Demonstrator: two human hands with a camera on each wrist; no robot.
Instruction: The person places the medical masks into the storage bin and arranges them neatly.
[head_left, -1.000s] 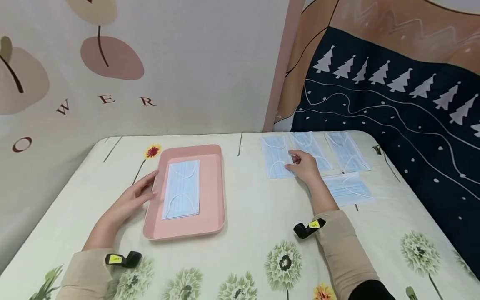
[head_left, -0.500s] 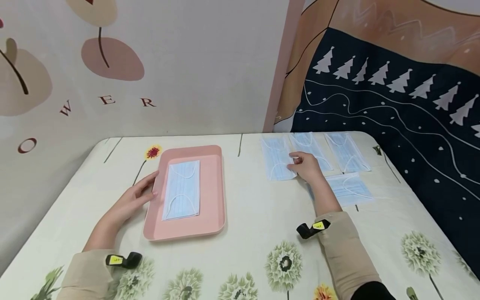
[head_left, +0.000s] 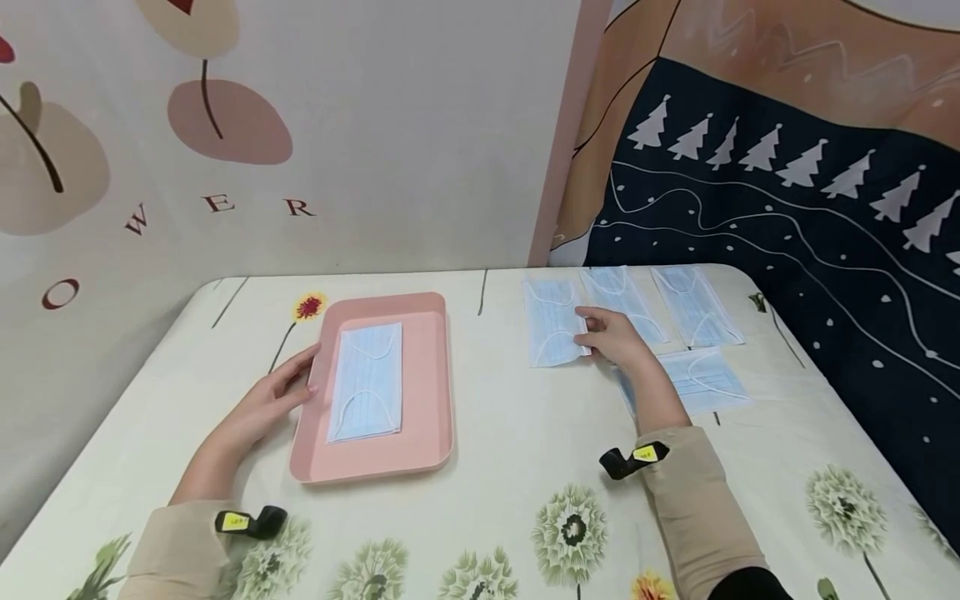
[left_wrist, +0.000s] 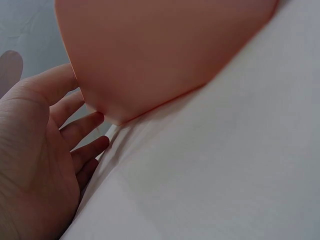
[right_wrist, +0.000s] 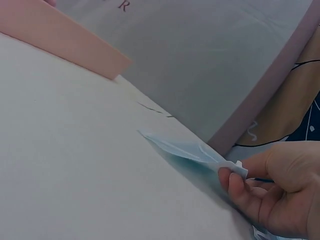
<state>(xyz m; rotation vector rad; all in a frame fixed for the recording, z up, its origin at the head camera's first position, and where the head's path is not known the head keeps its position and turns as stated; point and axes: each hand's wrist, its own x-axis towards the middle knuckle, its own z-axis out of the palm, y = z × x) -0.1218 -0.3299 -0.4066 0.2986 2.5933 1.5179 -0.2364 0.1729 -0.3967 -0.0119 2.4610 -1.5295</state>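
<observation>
A pink rectangular tray point(head_left: 427, 392) lies on the table with one light-blue face mask point(head_left: 366, 382) in it. My left hand point(head_left: 258, 412) rests against the tray's left side. In the left wrist view its loosely bent fingers point(left_wrist: 82, 127) touch the outer wall. At the back right, my right hand point(head_left: 617, 340) pinches the right edge of another face mask point(head_left: 551, 321) between thumb and fingers. The right wrist view shows this held mask point(right_wrist: 187, 150) bowed, partly raised off the cloth.
Right of the held mask lie more face masks: one tilted point(head_left: 622, 292), one farther right point(head_left: 693, 304) and one crosswise point(head_left: 705, 379), partly behind my right forearm. A flower-print cloth point(head_left: 495, 467) covers the table. A pale printed curtain point(head_left: 420, 150) hangs behind.
My right hand has drawn slightly toward me with the pinched mask, whose near edge has shifted nearer. The view has tilted a little. My left hand and the tray stay together.
</observation>
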